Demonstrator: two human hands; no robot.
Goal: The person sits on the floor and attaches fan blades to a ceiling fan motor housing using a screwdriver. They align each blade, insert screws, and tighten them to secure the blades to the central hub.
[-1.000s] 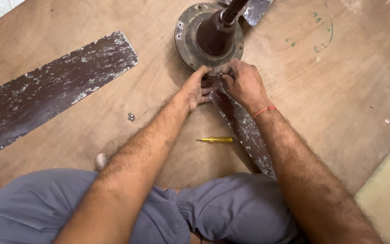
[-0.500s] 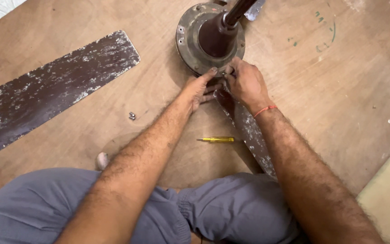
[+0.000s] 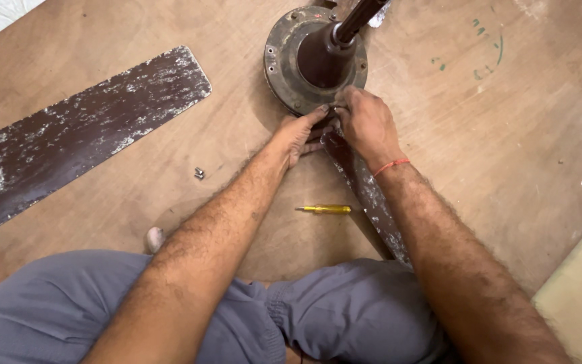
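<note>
Fan motor housing [image 3: 304, 61], round, brown, far centre on the wooden floor [image 3: 493, 135]. Attached blade [image 3: 365, 195] runs near-right from its rim. Left hand [image 3: 298, 135], grip pressed on the blade root; right hand [image 3: 365, 125], grip pinched at the same joint. Loose blade [image 3: 82, 135] lies left; yellow screwdriver [image 3: 325, 209] and small screw [image 3: 199, 173] lie near.

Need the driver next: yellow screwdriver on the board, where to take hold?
Pinch the yellow screwdriver around its handle, coming straight down from above. It lies flat, tip pointing left, in the gap between both forearms. The fan blade sits close by its right end, so avoid that side.
</note>
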